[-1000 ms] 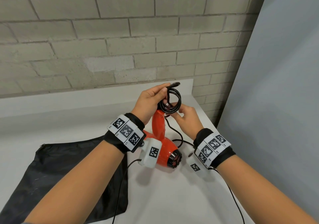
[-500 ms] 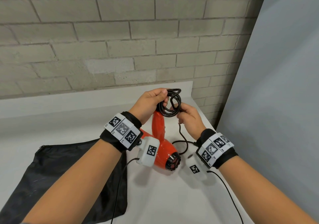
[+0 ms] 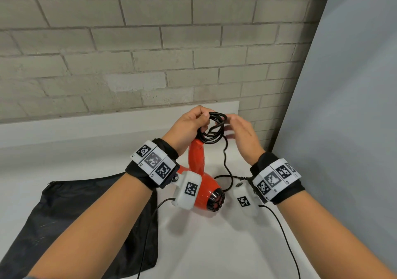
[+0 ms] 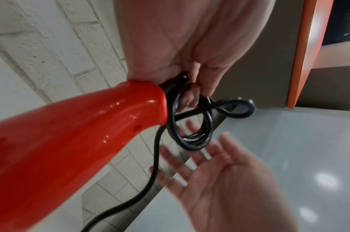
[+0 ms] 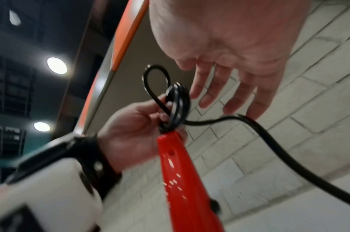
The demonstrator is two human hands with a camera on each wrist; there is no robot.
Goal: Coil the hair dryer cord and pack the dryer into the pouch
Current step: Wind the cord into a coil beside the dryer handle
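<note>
My left hand (image 3: 191,124) grips the coiled black cord (image 3: 211,131) at the top end of the red hair dryer's handle (image 3: 196,158). The dryer (image 3: 206,192) hangs with its barrel low over the white table. In the left wrist view the coil (image 4: 192,128) loops below my curled fingers. My right hand (image 3: 240,132) is beside the coil with straight, spread fingers (image 5: 229,94), and the loose cord (image 5: 269,138) runs past its fingertips. The black pouch (image 3: 71,218) lies flat at the left.
A white table (image 3: 214,246) stands against a brick wall (image 3: 150,53). A grey panel (image 3: 343,128) stands close on the right. The loose cord (image 3: 227,171) trails down to the table by my right wrist. Thin black wires run from both wrist cameras.
My right hand has let go of the cord and opened its fingers beside the coil. Both hands have risen slightly. My left hand still holds the coil at the handle.
</note>
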